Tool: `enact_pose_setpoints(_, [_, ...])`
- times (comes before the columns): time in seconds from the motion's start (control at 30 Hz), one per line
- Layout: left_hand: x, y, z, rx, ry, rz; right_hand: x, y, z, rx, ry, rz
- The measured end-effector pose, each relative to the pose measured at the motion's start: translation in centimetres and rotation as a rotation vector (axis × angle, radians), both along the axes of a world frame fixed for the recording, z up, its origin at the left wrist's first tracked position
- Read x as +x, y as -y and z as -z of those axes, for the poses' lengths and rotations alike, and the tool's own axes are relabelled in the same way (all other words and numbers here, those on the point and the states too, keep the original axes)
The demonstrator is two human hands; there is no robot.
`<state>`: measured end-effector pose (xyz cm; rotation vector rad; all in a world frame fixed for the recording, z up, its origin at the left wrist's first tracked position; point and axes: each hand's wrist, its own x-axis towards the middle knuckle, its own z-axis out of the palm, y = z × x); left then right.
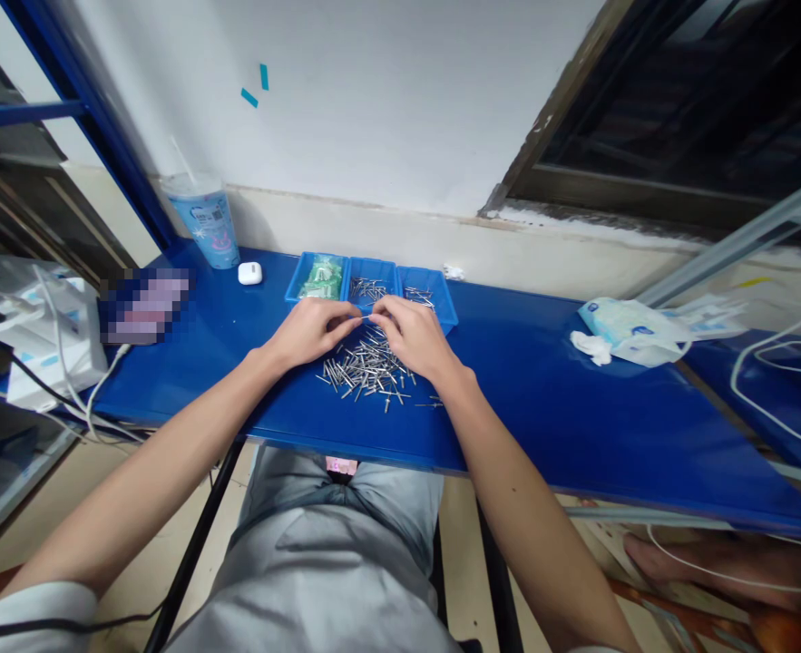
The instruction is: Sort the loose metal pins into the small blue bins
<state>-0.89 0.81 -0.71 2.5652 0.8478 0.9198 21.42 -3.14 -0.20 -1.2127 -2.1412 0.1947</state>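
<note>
A loose pile of silver blind rivets (pixel 366 370) lies on the blue table in front of me. Just above the pile, my left hand (pixel 315 328) and my right hand (pixel 410 334) meet at the fingertips, both closed in a pinch. Between them is a thin, light piece that looks like one of the rivets, partly hidden by the fingers. Behind my hands stands a row of blue bins: the left bin (pixel 296 279) has a green-and-clear packet (pixel 324 275) in it. Rivets also lie in the middle bin (pixel 375 269) and the right bin (pixel 446 304).
On the blue table (pixel 522 390), a patterned cup with a straw (pixel 206 222) and a white earbud case (pixel 249 273) stand left. A blurred phone (pixel 148 307) and a white power strip with cables (pixel 60 340) are farther left. A tissue pack (pixel 635 331) lies right.
</note>
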Motion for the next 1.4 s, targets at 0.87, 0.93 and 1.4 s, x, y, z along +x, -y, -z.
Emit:
enact_pose_setpoints(0.87, [0.02,0.17,-0.03,0.004,0.008,-0.054,-0.13,0.27,-0.12,-0.003,-0.022,-0.009])
enact_pose_setpoints(0.93, [0.01,0.15,-0.04,0.005,0.012,-0.046,-0.15,0.24,-0.09,0.005,-0.013,-0.010])
enact_pose_setpoints(1.4, [0.01,0.18,-0.07,0.008,0.012,-0.032,-0.27,0.41,-0.27,-0.005,-0.025,-0.018])
